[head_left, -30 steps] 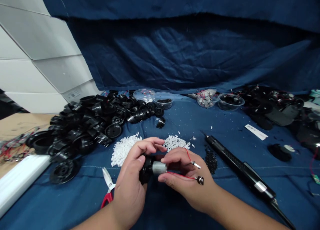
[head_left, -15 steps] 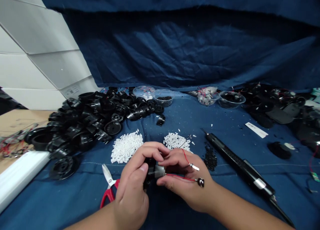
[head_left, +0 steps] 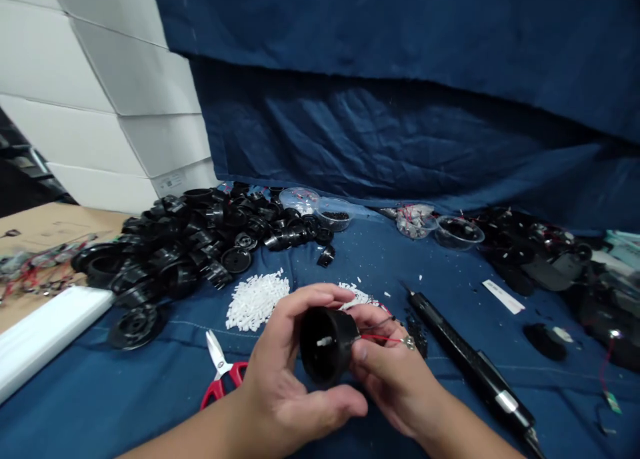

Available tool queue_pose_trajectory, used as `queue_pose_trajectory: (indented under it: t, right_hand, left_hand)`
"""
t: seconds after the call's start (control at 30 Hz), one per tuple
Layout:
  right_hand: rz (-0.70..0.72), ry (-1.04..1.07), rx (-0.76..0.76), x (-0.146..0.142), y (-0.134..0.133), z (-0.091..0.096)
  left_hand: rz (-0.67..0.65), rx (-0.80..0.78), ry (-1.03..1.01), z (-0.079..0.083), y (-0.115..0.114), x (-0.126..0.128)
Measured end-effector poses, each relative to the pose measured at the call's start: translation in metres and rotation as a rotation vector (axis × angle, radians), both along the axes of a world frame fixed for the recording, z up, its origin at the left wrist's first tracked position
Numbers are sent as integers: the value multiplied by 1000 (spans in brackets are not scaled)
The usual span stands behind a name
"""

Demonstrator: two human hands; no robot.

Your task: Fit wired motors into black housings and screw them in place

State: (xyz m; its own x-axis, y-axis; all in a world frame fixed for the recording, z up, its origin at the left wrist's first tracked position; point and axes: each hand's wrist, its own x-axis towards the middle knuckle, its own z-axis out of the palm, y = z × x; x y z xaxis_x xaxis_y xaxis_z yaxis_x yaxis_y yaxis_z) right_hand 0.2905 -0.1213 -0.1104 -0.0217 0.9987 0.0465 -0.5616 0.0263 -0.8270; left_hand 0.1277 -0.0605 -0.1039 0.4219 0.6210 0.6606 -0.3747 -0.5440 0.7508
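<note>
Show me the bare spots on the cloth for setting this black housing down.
Bare blue cloth lies between the black power tool and the white paper strip, and between the red-handled scissors and the white slab. Crowded: the black housing heap and the black parts at far right.

Navy cloth backdrop [head_left: 380,132], white panelled wall [head_left: 100,92]

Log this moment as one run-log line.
left hand: cups black plastic housing | right hand: grips housing, red wire alongside | nearby: red-handled scissors
</note>
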Motion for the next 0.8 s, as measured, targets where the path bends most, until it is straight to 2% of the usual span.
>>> queue_pose_trajectory:
  t: [0.07, 0.13, 0.27, 0.33, 0.4, 0.47, 0.53, 0.63, 0.8]
  right_hand:
    - [11, -58, -45, -3, 1, -3]
    - [-51, -223, -49, -5, 4, -9]
    - [-344, -413, -21, 3, 11, -20]
    - [-560, -521, 89, 10, 9, -21]
    - [-680, -744, 326, 13, 5, -17]
    - [-607, -961, 599, 12, 1, -12]
    - [-437, -1038, 732, 7, 0, -8]
    - [-326, -1010, 694, -1, 0, -10]
    - [-211, -958, 457, -4, 0, -18]
  left_hand:
    - [-35, 19, -19, 2, 1, 1]
    - [26, 124, -19, 7, 2, -2]
    - [250, 326, 58, 18, 5, -11]
    - [301, 350, 95, 21, 4, -14]
    - [300, 361, 125, 22, 3, -15]
    - [279, 369, 147, 21, 0, -12]
    - [269, 358, 160, 20, -2, -9]
    - [253, 325, 165, 19, -5, -4]
    - [174, 277, 131, 19, -5, 0]
